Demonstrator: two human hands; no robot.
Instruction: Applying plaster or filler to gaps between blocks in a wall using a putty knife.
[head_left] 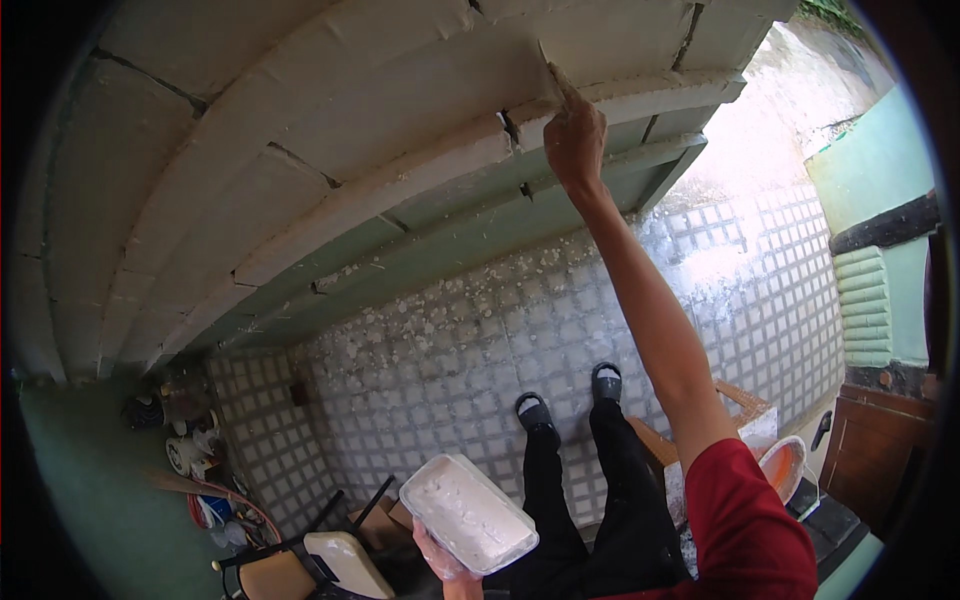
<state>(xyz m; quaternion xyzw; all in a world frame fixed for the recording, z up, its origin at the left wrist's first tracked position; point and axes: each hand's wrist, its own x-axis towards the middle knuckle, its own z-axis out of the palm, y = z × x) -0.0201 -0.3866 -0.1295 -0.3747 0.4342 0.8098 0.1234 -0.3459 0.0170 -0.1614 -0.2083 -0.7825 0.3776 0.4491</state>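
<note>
My right hand [577,140] reaches far forward, fingers wrapped round a putty knife [554,76]. The thin blade meets a pale surface of large panels [400,90], just above a raised band [640,97]. Dark gaps show at several joints in the panels and bands. Low in front of my body, my left hand [445,560] grips the near-left side of a rectangular plastic tub [470,512]. Whitish paste lies inside the tub, its surface uneven, and pale smears coat the fingers holding it.
Pale spots litter the tiled floor [430,350] around my sandals. At lower left are a chair [345,560] and assorted clutter [205,470]. On the right, an orange-lined bucket [783,468] stands close by my arm, near a wooden cabinet [868,445].
</note>
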